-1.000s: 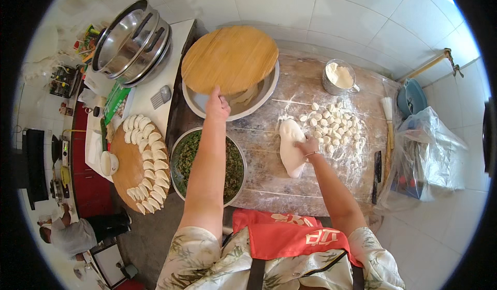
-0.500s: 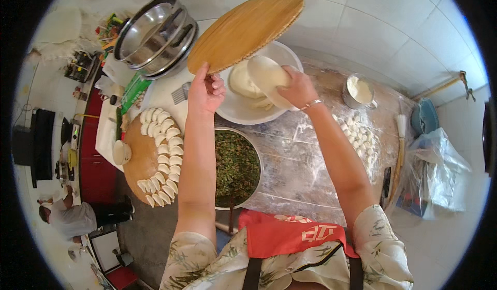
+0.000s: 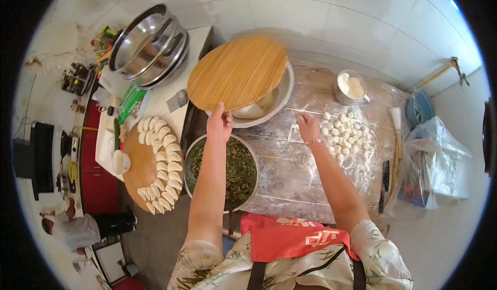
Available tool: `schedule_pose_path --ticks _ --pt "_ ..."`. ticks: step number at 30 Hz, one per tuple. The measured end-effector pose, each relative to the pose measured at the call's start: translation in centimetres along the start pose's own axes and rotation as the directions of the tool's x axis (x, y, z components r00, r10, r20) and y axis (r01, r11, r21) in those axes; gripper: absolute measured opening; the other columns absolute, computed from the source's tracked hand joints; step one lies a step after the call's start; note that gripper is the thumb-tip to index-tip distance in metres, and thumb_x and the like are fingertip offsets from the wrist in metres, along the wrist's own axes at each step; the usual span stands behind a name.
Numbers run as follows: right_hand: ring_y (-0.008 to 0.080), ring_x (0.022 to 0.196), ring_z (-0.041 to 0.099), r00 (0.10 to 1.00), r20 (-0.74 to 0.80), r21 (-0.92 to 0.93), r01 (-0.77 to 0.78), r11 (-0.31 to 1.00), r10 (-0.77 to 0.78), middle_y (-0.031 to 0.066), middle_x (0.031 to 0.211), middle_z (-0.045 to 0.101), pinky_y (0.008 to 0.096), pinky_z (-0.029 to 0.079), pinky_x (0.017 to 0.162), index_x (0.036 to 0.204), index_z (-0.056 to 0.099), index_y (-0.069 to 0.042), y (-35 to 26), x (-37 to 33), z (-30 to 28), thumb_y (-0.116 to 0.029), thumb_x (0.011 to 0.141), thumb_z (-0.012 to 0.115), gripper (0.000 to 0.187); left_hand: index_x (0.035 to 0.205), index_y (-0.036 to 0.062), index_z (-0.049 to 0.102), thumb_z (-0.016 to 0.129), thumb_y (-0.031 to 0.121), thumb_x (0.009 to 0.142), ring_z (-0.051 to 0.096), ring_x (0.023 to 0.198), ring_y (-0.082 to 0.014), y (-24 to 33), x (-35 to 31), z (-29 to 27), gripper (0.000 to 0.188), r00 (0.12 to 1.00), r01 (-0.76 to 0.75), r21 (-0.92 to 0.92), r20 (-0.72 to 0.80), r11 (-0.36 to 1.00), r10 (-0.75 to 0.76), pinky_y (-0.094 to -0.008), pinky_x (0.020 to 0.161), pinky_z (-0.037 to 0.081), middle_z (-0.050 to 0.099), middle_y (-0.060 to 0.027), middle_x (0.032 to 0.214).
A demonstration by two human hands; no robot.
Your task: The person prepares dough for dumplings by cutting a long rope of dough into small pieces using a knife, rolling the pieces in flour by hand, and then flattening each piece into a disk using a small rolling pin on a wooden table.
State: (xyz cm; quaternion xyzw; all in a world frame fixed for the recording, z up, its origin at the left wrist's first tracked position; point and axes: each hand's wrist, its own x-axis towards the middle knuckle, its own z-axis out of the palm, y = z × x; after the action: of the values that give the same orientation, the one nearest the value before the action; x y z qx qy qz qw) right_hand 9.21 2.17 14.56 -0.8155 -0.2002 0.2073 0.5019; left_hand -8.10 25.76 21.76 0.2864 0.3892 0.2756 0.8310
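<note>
My left hand (image 3: 221, 125) pinches the near edge of a round, tan, slatted lid (image 3: 238, 72). The lid is tilted over a white basin (image 3: 288, 91) and covers much of it. Pale dough (image 3: 249, 112) shows in the basin below the lid's near edge. Over the floury board, right of the basin, my right hand (image 3: 309, 127) has its fingers curled in, with nothing visible in them. Small cut dough pieces (image 3: 344, 135) lie just right of that hand. A bowl of chopped green filling (image 3: 223, 171) stands nearer me, beside my left forearm.
Folded dumplings (image 3: 173, 156) line a round wooden board (image 3: 139, 158) at left, with a small white bowl (image 3: 121, 162) at its edge. Stacked steel pans (image 3: 150, 47) stand behind. A metal cup of flour (image 3: 351, 85), brush (image 3: 396, 119) and plastic bag (image 3: 437, 160) are at right.
The lid has come down over the basin, its top turned more toward me. My right hand has let go of the pale oval thing and moved right and nearer, out of the basin.
</note>
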Motion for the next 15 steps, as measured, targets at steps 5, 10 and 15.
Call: schedule_pose_path --ticks 5,10,15 --pt "0.0214 0.065 0.059 0.998 -0.048 0.152 0.034 0.988 -0.027 0.0151 0.073 0.065 0.0334 0.047 0.064 0.099 0.068 -0.003 6.9 -5.1 -1.7 -0.022 0.088 0.06 0.024 0.091 0.0083 0.055 0.058 0.027 0.096 0.048 0.055 -0.0125 -5.5 0.5 0.0 0.019 0.986 0.09 0.12 -0.149 0.989 -0.071 -0.025 0.044 0.036 0.053 -0.0034 0.069" --pt "0.0195 0.068 0.062 0.987 0.074 0.108 -0.147 0.983 0.14 0.012 0.078 0.068 0.0326 0.048 0.065 0.1 0.068 -0.004 6.7 -10.9 -5.1 -0.023 0.089 0.061 0.024 0.089 0.0023 0.055 0.062 0.036 0.093 0.045 0.049 -0.0109 -8.4 0.8 -2.0 0.034 0.991 0.075 0.266 -0.131 0.961 -0.041 -0.0225 0.039 0.032 0.056 -0.0056 0.067" --pt "0.0154 0.071 0.064 0.988 -0.084 0.109 -0.117 0.987 0.127 0.0123 0.079 0.068 0.0309 0.049 0.065 0.1 0.068 -0.003 14.2 -16.3 -7.9 -0.021 0.089 0.06 0.022 0.086 0.0021 0.058 0.059 0.039 0.093 0.047 0.051 -0.0095 -10.2 -1.9 -0.3 0.038 0.972 0.143 0.418 -0.23 0.897 -0.047 -0.0225 0.039 0.033 0.056 -0.0038 0.068"
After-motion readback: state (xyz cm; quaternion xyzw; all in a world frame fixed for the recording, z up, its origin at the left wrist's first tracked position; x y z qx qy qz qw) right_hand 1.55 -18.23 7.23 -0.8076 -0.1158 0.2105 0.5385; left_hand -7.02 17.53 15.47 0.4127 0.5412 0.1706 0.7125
